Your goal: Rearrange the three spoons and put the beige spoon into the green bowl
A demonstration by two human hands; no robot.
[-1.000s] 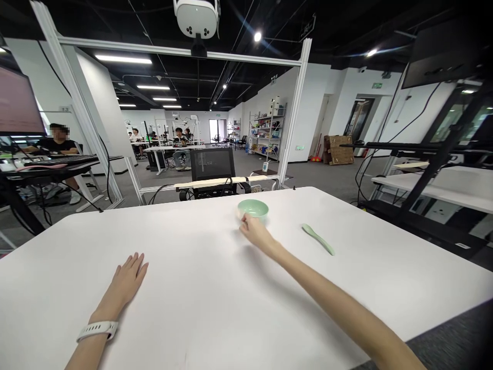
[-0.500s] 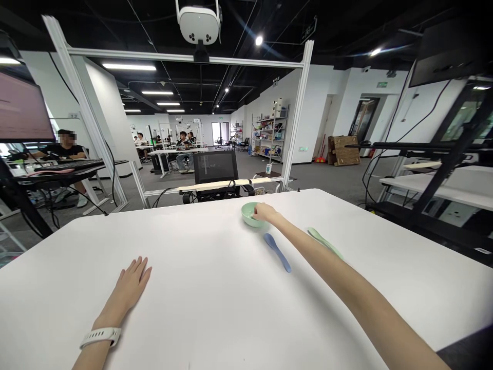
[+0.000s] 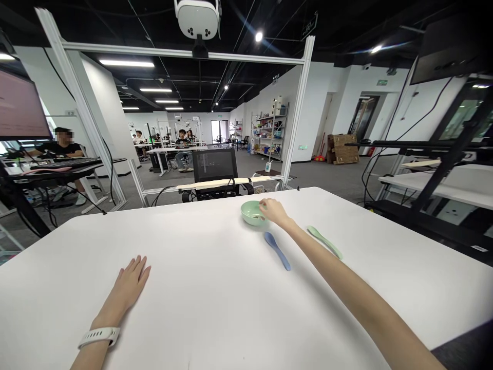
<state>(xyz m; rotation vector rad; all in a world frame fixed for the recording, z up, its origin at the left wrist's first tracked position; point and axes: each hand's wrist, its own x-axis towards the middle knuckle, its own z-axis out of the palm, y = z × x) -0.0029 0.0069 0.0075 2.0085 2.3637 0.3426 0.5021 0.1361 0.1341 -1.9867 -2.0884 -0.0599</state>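
Note:
My left hand (image 3: 132, 280) lies flat on the white table (image 3: 192, 298), fingers stretched out, holding nothing. At the far side of the table, my right hand (image 3: 272, 210) is over the right rim of a light green bowl (image 3: 250, 206). Its thumb and fingers look apart, and I see nothing held between them. The hand covers the bowl's right side. A small pale shape shows inside the bowl, too small to name. A blue spoon (image 3: 277, 251) lies just in front of the bowl. To the right of my right forearm rests a light green spoon (image 3: 324, 241), its handle end close to the arm.
A metal frame (image 3: 298, 113) with a white camera device (image 3: 197, 20) on its crossbar stands beyond the table. Behind the far edge is a black mesh chair (image 3: 215, 165). A monitor (image 3: 23, 105) stands at left, where a person (image 3: 63, 146) sits.
My right hand has drawn back slightly to the right, from over the bowl's inside to its rim, and its fingers have loosened apart. The left hand and both spoons stay put.

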